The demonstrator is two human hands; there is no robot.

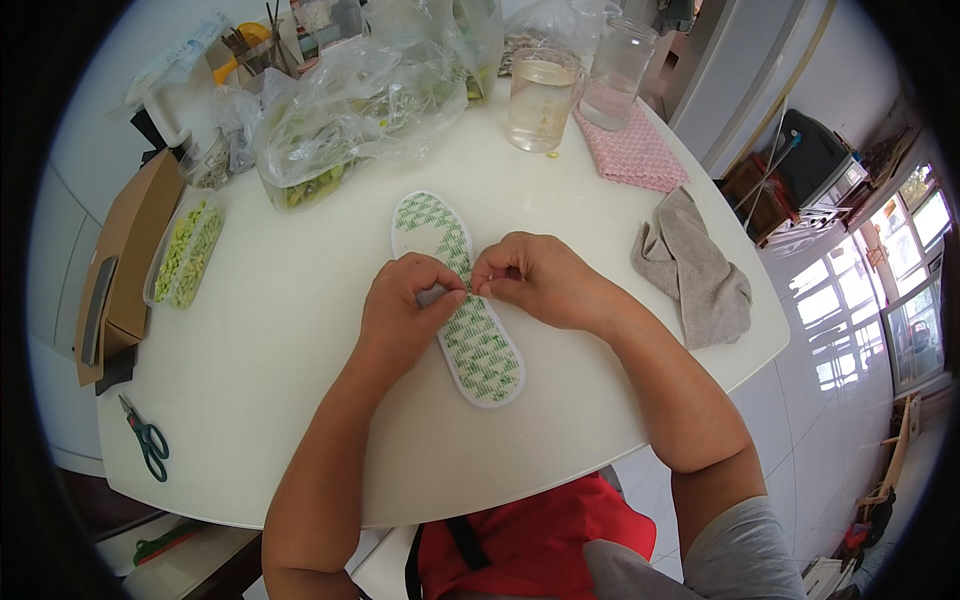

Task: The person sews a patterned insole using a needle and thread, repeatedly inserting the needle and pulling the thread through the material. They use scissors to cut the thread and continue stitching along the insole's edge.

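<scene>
An insole (484, 352) with a white bound edge and rows of green stitching lies at a slant on the table before me. Part of its upper area is plain cream, without green. Over its narrow middle, my left hand (409, 307) has thumb and forefinger pinched together. My right hand (536, 281) pinches likewise at the insole's right edge, its fingertips almost meeting those of the left. Anything thin between the fingertips is too small to make out. My hands hide part of the insole's middle.
On the white table (285, 360) are green-handled scissors (146, 439), a box of shelled beans (187, 255), a cardboard box (135, 255) and bagged greens (352, 112). Farther right stand a water-filled glass jug (538, 101), a glass jar (615, 75), a pink cloth (637, 154) and a grey cloth (697, 277).
</scene>
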